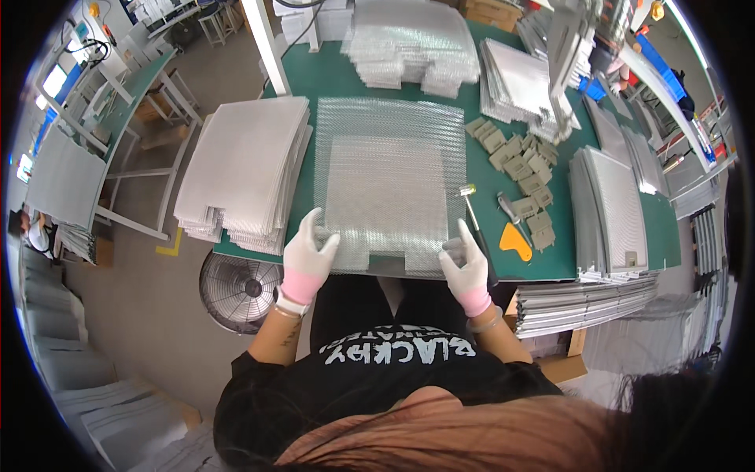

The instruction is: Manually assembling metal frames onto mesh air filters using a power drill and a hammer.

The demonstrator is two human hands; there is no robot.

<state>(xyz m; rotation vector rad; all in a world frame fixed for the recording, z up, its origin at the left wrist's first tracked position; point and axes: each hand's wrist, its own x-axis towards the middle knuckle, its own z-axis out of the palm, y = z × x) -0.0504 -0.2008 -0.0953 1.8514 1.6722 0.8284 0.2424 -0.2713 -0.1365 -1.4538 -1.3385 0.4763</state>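
Note:
In front of me a clear mesh sheet (391, 118) lies on the green tabletop (550, 263), its notched edge towards me. A paler white rectangle (385, 181) shows within it; whether this lies under or on the mesh I cannot tell. My left hand (308, 259), in a white glove with a pink cuff, is at the sheet's near left corner, thumb and forefinger apart. At the near right corner is my right hand (465, 266), gloved alike, fingers spread. Neither has anything visibly gripped. Beside the right hand lies a thin-shafted tool (472, 208) with a pale yellow head.
White notched panels (244, 157) are stacked at left, clear mesh sheets (413, 43) at the back. To the right are several grey-beige plastic parts (519, 167), an orange scraper (515, 242), a grey-handled tool (507, 206) and upright-edged panels (609, 208). A round fan (250, 287) stands below.

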